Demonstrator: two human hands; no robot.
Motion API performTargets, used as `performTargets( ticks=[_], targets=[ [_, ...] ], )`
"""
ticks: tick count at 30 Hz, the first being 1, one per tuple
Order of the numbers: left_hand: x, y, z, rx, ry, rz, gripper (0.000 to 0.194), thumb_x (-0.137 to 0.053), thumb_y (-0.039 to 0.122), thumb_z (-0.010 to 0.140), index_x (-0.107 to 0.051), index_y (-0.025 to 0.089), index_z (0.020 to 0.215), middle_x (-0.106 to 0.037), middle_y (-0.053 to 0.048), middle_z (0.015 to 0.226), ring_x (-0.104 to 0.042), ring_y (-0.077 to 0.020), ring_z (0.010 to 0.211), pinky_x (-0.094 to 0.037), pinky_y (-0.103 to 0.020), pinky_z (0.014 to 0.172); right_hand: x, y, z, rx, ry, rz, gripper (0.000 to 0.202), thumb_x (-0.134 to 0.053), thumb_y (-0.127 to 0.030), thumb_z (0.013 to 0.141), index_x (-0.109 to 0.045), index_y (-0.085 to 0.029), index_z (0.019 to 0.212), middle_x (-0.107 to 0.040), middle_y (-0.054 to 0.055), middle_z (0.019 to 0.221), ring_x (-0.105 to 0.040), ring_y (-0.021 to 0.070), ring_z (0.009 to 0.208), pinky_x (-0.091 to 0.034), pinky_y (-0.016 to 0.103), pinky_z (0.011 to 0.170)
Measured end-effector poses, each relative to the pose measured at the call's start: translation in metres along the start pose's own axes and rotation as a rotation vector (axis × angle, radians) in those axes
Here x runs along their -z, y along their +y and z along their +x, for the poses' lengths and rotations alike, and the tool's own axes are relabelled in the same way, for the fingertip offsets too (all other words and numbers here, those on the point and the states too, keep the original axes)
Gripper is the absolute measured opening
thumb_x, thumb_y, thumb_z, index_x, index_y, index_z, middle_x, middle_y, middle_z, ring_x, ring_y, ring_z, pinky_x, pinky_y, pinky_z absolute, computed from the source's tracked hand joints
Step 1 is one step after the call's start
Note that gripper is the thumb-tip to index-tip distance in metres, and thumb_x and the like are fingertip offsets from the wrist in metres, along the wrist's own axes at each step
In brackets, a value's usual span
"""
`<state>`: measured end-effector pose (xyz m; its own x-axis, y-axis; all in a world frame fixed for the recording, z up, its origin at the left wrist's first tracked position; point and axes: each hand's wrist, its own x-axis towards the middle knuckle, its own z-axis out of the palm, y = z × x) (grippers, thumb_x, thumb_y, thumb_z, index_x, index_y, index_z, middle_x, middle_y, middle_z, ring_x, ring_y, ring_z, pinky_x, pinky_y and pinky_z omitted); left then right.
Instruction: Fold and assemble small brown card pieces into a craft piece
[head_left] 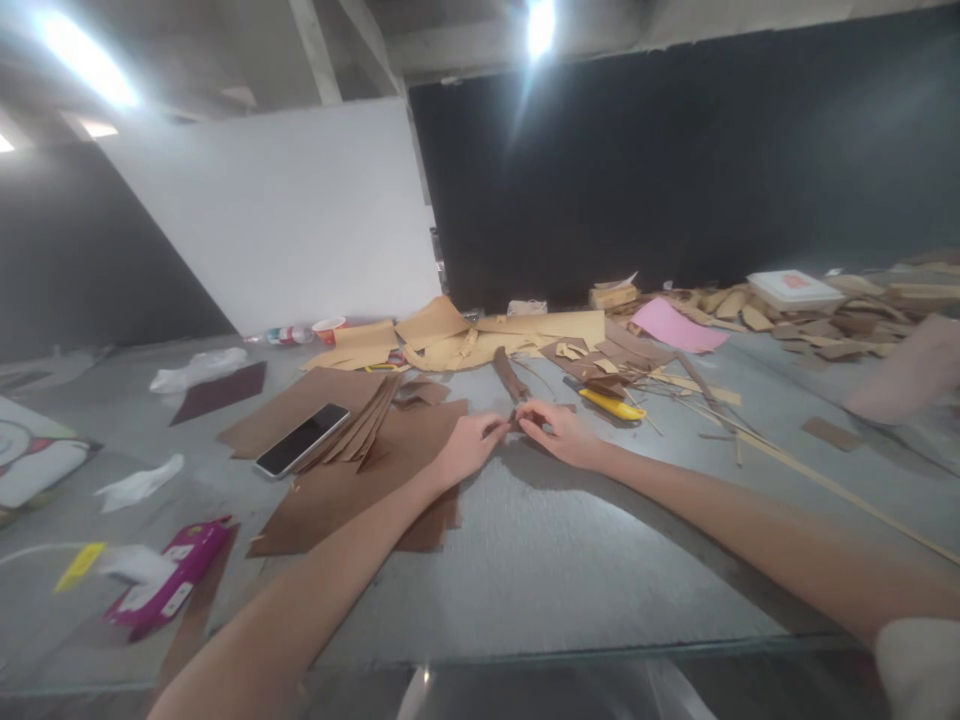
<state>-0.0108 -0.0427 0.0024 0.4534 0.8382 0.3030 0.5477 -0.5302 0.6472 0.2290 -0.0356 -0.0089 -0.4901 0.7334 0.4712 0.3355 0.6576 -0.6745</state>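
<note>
Both hands meet over the middle of the grey table. My left hand (472, 445) has its fingers pinched on the near end of a narrow brown leather strip (511, 376). From the other side my right hand (556, 432) closes its thumb and fingers on that same end, which they partly hide. The strip runs away from me, past the fingertips. Under and beside my left wrist lie brown leather sheets (337, 505). A yellow utility knife (613, 404) rests just beyond my right hand.
A phone (302, 440) lies on stacked leather at the left. Nearer are a purple packet (176, 575) and a crumpled tissue (142, 483). Tan sheets (442, 335), a pink sheet (679, 326), scraps and a white box (795, 290) line the back. The table's glass edge (562, 652) runs in front.
</note>
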Motion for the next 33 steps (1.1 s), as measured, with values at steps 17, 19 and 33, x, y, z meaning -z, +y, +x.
performTargets(
  ticks=[17, 19, 33],
  targets=[
    [0.002, -0.033, 0.012, 0.179, 0.024, -0.549, 0.059, -0.082, 0.068, 0.085, -0.083, 0.015, 0.111, -0.082, -0.012, 0.104, -0.072, -0.0215, 0.086, -0.055, -0.032, 0.085, -0.004, 0.003, 0.002, 0.157, -0.041, -0.136, 0.028, -0.048, -0.03, 0.109, -0.075, -0.022, 0.108, -0.065, 0.006, 0.092, -0.06, 0.0204, 0.082, -0.05, 0.032, 0.077],
    [0.001, -0.035, 0.012, 0.201, 0.02, -0.554, 0.063, -0.084, 0.068, 0.083, -0.083, 0.015, 0.115, -0.082, -0.012, 0.106, -0.072, -0.0213, 0.086, -0.055, -0.032, 0.085, -0.005, 0.003, 0.002, 0.166, -0.04, -0.143, 0.026, -0.048, -0.028, 0.108, -0.074, -0.022, 0.106, -0.063, 0.005, 0.091, -0.059, 0.0196, 0.079, -0.048, 0.031, 0.075],
    [0.0, -0.036, 0.01, 0.203, 0.058, -0.479, 0.058, -0.08, 0.068, 0.087, -0.086, 0.016, 0.111, -0.082, -0.01, 0.098, -0.073, -0.0231, 0.088, -0.055, -0.032, 0.084, -0.003, 0.002, 0.001, 0.18, -0.064, -0.15, 0.028, -0.048, -0.025, 0.106, -0.074, -0.024, 0.113, -0.066, 0.007, 0.094, -0.06, 0.02, 0.079, -0.049, 0.031, 0.075]
  ],
)
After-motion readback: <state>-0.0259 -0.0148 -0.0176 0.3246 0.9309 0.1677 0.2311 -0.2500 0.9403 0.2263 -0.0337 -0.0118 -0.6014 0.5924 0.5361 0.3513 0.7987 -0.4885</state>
